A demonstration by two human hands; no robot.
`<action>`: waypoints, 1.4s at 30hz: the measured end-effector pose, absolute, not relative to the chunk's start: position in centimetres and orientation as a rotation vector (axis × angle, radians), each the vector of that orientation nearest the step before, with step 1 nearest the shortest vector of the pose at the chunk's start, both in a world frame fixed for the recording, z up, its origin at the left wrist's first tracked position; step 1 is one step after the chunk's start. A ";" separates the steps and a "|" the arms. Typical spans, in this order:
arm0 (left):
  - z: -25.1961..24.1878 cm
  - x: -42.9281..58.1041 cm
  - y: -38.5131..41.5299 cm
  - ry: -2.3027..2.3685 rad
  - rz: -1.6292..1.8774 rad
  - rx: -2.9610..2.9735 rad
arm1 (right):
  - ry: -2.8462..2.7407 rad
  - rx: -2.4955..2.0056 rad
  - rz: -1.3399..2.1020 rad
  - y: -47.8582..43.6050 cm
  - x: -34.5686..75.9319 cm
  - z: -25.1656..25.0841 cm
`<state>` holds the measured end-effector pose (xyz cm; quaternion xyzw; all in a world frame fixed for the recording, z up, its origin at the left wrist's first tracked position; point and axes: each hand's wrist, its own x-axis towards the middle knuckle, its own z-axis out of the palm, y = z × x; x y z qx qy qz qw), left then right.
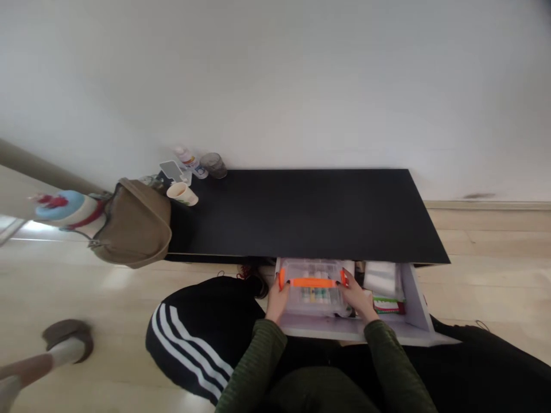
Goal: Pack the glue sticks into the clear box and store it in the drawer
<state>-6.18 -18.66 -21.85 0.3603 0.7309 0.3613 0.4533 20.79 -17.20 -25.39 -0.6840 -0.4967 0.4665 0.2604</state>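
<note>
**Clear box in open drawer: grip, hazards, materials**

Grip: I am clasping the clear box [316,295] by its two short ends. My left hand [276,299] is wrapping the left end and my right hand [357,295] the right, with fingertips beside the orange latches [281,279]. The box is sitting in the left part of the open white drawer [415,324], just under the near edge of the black tabletop [301,212].

Hazards, as I am judging them:
- Uneven pressure could be letting the smooth plastic slip through my palms.
- A tilt would be tumbling the small bottles inside.
- A straight lift could be knocking the lid on the tabletop edge.
- A fingertip could be popping a latch.
- The right end could be snagging the white packets [381,278] beside it.

Materials:
- The tan bag [133,226] at far left is looking soft and slumped.
- The paper cup [183,194] is tapered and thin-walled.
- The tabletop is matte, flat and sharp-edged.
- The box is rigid, translucent and rectangular, with a glossy orange handle [312,282].
- The drawer is looking like smooth laminate.
</note>
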 end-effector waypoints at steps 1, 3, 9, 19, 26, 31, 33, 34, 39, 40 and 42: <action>-22.0 -6.3 -18.4 1.830 0.868 0.912 | -1.335 -1.852 1.255 -16.8 20.6 -25.9; -22.1 -6.3 -18.2 1.846 0.838 0.928 | -1.320 -1.849 1.224 -16.2 20.5 -26.6; -21.9 -5.6 -18.4 1.816 0.853 0.968 | -1.281 -1.833 1.230 -15.7 20.8 -27.4; -15.6 -2.9 -23.1 1.592 0.680 1.312 | -1.592 -1.935 1.043 -19.2 19.9 -19.7; -13.0 -0.4 -27.7 1.529 -0.114 1.537 | -1.977 -1.925 1.317 -25.3 18.0 -14.1; -13.2 0.0 -26.9 1.582 -0.292 1.656 | -2.150 -2.098 1.174 -25.5 17.0 -13.9; -13.3 0.0 -26.3 1.595 -0.291 1.688 | -2.148 -2.123 1.138 -24.7 16.8 -13.9; -13.4 0.1 -25.9 1.597 -0.279 1.703 | -2.144 -2.138 1.115 -24.2 16.7 -13.9; -13.5 0.6 -23.7 1.635 -0.224 1.730 | -2.083 -2.200 0.997 -22.1 16.7 -13.6; -13.6 0.8 -23.2 1.649 -0.209 1.733 | -2.061 -2.193 0.986 -21.7 16.7 -13.6; -13.7 1.0 -22.1 1.678 -0.166 1.746 | -2.008 -2.169 0.973 -20.9 16.8 -13.5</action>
